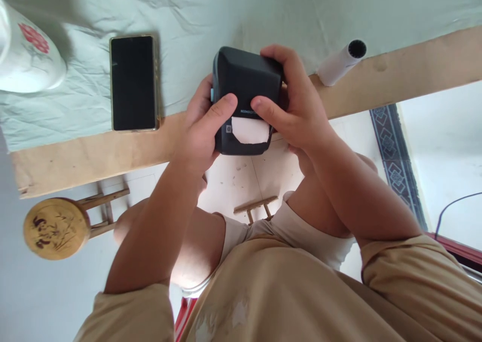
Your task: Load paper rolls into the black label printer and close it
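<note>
Beige shirt cloth fills the lower part of the view, closest to the camera, and both bare forearms rise from it toward a dark box-shaped printer, which I take as the landmark. This printer is held in the air just over the wooden edge of the table, between the two hands. On its left side the left hand is wrapped around it, fingers closed on the body and the thumb pressed on the front face. On its right side the right hand is also closed on it, with fingers curled over the top corner and the thumb lying on the front, above a white paper piece that comes out of the slot. Left of the printer a black phone lies flat on the pale green cloth, and further left stands a white cup with a red flower. Right of the printer, a white paper roll lies near the table edge. Below and left of the printer, a round wooden stool stands on the floor.
</note>
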`<state>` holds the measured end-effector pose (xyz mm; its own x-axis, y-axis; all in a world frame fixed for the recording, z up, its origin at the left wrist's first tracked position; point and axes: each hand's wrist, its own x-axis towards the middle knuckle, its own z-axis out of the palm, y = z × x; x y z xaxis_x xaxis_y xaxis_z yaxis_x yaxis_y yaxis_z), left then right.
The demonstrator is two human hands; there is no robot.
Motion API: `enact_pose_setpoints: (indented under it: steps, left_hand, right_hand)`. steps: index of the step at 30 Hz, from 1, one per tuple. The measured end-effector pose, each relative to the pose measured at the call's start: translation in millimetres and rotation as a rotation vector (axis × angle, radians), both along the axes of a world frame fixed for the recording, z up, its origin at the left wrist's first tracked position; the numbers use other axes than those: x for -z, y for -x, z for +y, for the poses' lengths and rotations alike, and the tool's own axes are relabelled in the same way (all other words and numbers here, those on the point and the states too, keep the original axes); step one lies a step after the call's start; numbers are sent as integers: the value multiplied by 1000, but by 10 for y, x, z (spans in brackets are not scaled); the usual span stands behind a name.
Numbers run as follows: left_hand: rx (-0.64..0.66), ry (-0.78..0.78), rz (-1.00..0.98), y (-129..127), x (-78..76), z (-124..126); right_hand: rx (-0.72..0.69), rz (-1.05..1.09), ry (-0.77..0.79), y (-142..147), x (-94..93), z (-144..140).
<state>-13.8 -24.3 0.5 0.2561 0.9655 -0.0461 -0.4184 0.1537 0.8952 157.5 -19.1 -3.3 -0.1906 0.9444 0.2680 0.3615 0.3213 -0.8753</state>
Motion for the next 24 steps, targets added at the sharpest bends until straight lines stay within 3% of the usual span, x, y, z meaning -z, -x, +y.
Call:
enact_pose_setpoints:
  steps: [8,14,18,21,24]
  left_hand:
    - [-82,27,-66,-80,20,31]
    - [-142,43,-4,15,51,58]
    - [-150,63,-2,42,32,88]
    - [-112,31,-73,7,16,105]
    - [-5,9,-113,-31,-6,95]
  right_hand:
    - [-8,72,-32,-32,-56,-72]
    - [-159,-7,-103,-126,-71,-53]
    - [-189,-48,-131,-164,-105,-40]
    - [-101,-98,-142,-191,-180,-70]
    - [93,-82,-214,-188,-289,-123]
